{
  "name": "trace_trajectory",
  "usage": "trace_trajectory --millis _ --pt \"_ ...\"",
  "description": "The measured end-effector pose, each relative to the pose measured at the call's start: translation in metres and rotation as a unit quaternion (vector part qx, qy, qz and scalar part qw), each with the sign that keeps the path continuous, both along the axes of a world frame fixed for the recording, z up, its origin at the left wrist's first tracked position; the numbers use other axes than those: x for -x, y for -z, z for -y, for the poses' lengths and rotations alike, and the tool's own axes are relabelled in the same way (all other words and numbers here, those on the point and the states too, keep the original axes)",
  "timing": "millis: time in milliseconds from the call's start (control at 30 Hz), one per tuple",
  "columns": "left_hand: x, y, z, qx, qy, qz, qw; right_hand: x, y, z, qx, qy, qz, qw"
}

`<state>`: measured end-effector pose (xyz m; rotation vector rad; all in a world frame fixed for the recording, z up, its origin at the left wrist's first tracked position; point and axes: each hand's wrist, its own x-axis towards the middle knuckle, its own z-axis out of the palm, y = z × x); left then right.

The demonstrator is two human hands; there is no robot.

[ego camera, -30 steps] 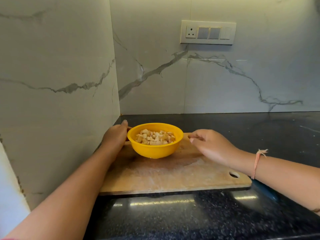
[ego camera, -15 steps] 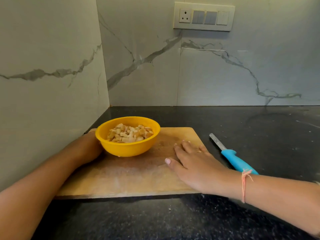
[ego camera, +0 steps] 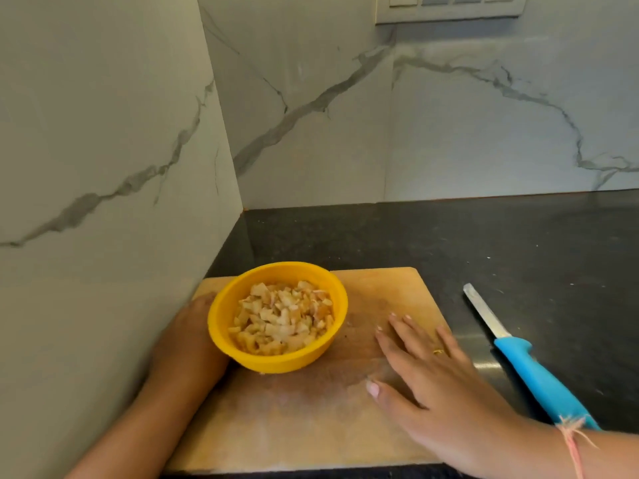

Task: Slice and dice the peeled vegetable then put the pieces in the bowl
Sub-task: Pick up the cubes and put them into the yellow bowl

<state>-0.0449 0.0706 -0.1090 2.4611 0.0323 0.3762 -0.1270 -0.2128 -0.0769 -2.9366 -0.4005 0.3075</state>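
On the counter, head view, a wooden board lies in the corner where two marble walls meet. A yellow bowl stands upright on the board's far left part. Diced pieces, pale with some orange-brown edges, fill the bowl to below the rim. No whole vegetable shows on the board; its bare surface carries faint damp marks.

Left hand: pressed against the bowl's left side, back of hand toward the camera, forearm lying along the board's left edge. Fingers are hidden behind the bowl, so I cannot tell whether they curl round it or lie straight.

Right hand: palm down, flat on the board, right of the bowl and not touching it. Fingers straight and slightly spread, holding nothing. A ring sits on one finger; a pink thread is tied at the wrist.

Knife: blue handle, narrow blade, lying on the counter just right of the board, blade pointing away from the person. Neither hand touches it; the handle's near end passes behind the right wrist.

A switch plate is on the back wall, cut off by the top edge.
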Motion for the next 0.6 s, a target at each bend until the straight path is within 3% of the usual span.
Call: trace_trajectory --millis 67,267,600 --pt "0.007 -0.012 0.012 0.011 -0.007 -0.02 1.0 0.001 -0.002 -0.001 0.0 -0.004 0.005 1.0" --pt "0.017 -0.024 0.014 -0.071 -0.007 -0.084 0.994 0.007 0.004 -0.003 0.016 -0.017 0.067 0.997" --pt "0.037 -0.033 -0.006 -0.065 0.059 -0.042 0.995 0.021 0.008 -0.006 0.033 0.044 0.051 0.997"
